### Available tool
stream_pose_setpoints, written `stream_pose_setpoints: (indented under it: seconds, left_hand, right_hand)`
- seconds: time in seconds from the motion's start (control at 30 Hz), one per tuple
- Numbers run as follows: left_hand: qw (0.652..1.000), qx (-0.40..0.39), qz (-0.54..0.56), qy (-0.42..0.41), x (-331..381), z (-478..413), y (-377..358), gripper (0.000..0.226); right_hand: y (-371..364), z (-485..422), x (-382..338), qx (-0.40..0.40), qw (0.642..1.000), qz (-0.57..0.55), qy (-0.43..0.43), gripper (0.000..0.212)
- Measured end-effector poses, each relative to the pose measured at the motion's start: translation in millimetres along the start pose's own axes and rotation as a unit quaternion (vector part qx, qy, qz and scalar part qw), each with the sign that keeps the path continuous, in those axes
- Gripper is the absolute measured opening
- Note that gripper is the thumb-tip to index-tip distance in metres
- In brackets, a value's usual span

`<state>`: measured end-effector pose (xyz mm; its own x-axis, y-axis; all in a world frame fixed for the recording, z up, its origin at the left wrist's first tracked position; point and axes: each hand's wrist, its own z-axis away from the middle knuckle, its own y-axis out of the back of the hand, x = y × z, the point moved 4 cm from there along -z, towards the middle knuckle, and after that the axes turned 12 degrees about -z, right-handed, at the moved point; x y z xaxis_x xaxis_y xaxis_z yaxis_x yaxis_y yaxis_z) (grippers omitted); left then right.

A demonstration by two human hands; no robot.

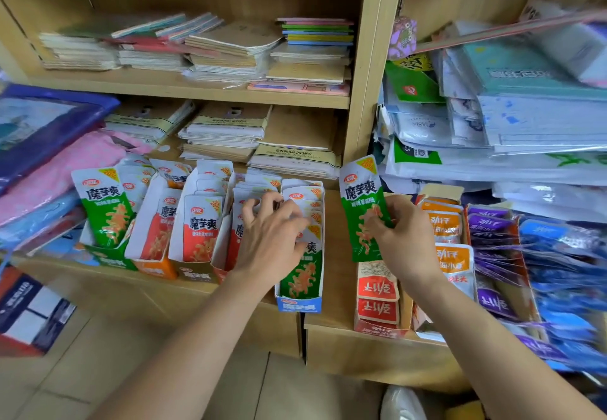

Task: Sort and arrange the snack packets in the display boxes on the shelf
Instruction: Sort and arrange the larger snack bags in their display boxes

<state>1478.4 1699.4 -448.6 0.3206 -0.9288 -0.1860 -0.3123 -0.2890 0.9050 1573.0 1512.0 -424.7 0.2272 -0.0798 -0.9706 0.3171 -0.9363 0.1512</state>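
I have the right grip [404, 239] holding one green packet [361, 196] by its lower half, fingers and thumb pinched across the printed face; the packet stands nearly upright, long axis vertical with its top leaning slightly left, above the bare wood of the shelf [335, 255]; it touches no box. The box I judge it belongs to is the blue-fronted box [299, 305], just beside it to the left, where a row of green packets [300, 278] stands on edge, facing me.

The left grip [272, 239] is the nearer one to that box; it lies on top of the row, fingers bent over the packet tops, thumb spread off to the left; whether it pinches a packet or only parts them I cannot tell.

So the move turns on a short sideways carry: the slot lies left of the right grip and lower than the packet's bottom edge; the packet's long axis already matches the standing row, so I expect no turn, only a shift left and a drop into whatever gap the left grip makes. A second green box [108, 257] sits at the far left, well apart; the orange boxes [157, 268] stand between.
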Motion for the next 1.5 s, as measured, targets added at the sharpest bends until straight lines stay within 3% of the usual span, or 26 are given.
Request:
stream_pose_setpoints:
  seconds: [0.2,0.3,0.37,0.53,0.63,0.73,0.87,1.07,1.2,1.23,1.3,1.37,1.43,1.5]
  left_hand:
    - [0.985,0.015,0.171,-0.016,-16,7,24,0.02]
    - [0.935,-0.039,0.351,0.012,-29,15,34,0.019]
    - [0.902,-0.002,0.425,0.075,-41,18,43,0.018]
    - [0.857,0.148,0.46,0.18,-66,22,58,0.022]
    - [0.838,0.162,0.48,0.206,-75,23,56,0.021]
    - [0.828,0.16,0.486,0.231,-81,25,55,0.019]
    - [0.798,0.121,0.533,0.255,-84,29,51,0.014]
    - [0.723,0.094,0.617,0.297,-97,45,50,0.012]
    - [0.618,0.053,0.704,0.346,-113,60,47,0.016]
    - [0.608,0.032,0.712,0.349,-118,65,45,0.018]
    - [0.625,0.001,0.7,0.346,-129,78,42,0.019]
    - [0.65,0.024,0.67,0.358,-145,90,44,0.017]
    - [0.661,0.104,0.627,0.399,-172,100,49,0.014]
    - [0.668,0.205,0.558,0.448,-206,112,54,0.015]
  right_hand:
    - [-2,-3,2,-0.018,0.999,0.017,-0.023,0.007]
    - [-4,-3,-2,-0.017,1.0,0.011,-0.011,0.007]
    - [-6,-4,-4,-0.016,1.0,0.009,-0.005,0.005]
    - [-4,-3,-10,0.007,1.0,-0.023,0.015,0.005]
    - [-3,0,-17,-0.005,0.992,-0.126,-0.018,0.009]
    - [-9,5,-27,-0.067,0.966,-0.246,-0.039,0.019]
    - [-37,10,-33,-0.152,0.957,-0.242,-0.038,0.021]
    - [-81,12,-31,-0.224,0.944,-0.221,-0.095,0.016]
    - [-110,17,-39,-0.214,0.934,-0.268,-0.097,0.017]
    - [-118,20,-40,-0.212,0.933,-0.276,-0.094,0.016]
    - [-137,27,-42,-0.219,0.933,-0.273,-0.086,0.016]
    - [-156,33,-44,-0.22,0.938,-0.257,-0.071,0.015]
    - [-170,34,-43,-0.189,0.952,-0.236,-0.044,0.003]
    - [-183,36,-45,-0.158,0.963,-0.217,-0.025,0.013]
